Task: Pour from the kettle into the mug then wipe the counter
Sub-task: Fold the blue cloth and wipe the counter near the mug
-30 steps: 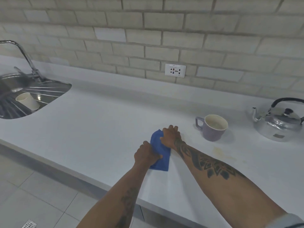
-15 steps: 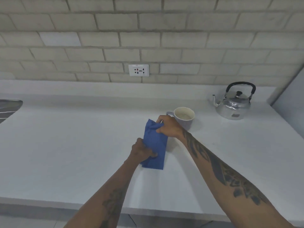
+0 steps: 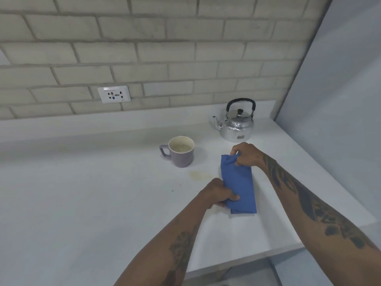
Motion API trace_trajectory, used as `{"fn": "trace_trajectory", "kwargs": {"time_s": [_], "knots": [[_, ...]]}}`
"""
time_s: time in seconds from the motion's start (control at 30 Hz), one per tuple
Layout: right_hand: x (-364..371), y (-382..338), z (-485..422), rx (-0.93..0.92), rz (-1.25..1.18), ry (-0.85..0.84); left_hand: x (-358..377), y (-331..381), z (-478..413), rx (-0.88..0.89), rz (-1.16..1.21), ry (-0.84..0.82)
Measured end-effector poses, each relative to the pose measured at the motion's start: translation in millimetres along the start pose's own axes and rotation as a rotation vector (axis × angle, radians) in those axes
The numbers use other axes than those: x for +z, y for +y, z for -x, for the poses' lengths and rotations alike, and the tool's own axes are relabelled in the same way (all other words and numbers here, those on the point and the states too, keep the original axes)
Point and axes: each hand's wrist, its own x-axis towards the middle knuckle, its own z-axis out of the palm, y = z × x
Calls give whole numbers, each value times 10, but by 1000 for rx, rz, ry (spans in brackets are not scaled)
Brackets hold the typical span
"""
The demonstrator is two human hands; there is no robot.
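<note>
left hand [image 3: 219, 194] grip: clenched on near end of folded blue fabric cloth [image 3: 239, 182] | right hand [image 3: 246, 154] grip: pinching far corner | cloth: on white table [image 3: 82, 203], long axis running away from the person | yellowish spill stain [image 3: 199, 175]: just left of cloth, nearer left hand, before filled purple ceramic mug [image 3: 180, 151] | silver metal kettle [image 3: 237, 125]: behind, upright

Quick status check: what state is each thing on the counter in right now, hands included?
Kettle: upright, lid on, nobody touching it.
Mug: upright, liquid inside.
Cloth: folded, held at both ends.
Counter: yellowish stain beside the mug, unwiped.
Left hand: grip on cloth's near end.
Right hand: pinching cloth's far end.
</note>
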Motion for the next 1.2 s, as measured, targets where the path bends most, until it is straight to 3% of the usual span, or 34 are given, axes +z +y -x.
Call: {"fn": "trace_trajectory", "kwargs": {"time_s": [0.1,0.27,0.47,0.67,0.77,0.93,1.03,1.13,1.2], "knots": [[40,204,-117,17,-3,92,40,-30,-51,39,-129,67],[526,460,64,-79,47,236,-635,-409,178,278,-424,615],[1126,757,265,-94,309,222,-1662,-1190,579,266,-809,945],[1308,513,-88,12,612,152,-1999,-1659,737,163,-969,902],[1525,244,-226,-135,692,107,-1986,-1758,725,139,-889,862],[1873,-341,90,-437,601,126,-1946,-1765,734,166,-845,870],[1954,-288,549,-661,507,115,-1938,-1778,724,173,-846,873],[1799,-18,740,-641,416,69,-1944,-1790,717,175,-845,870],[1742,45,606,-487,385,128,-1948,-1800,714,184,-857,874]]}}
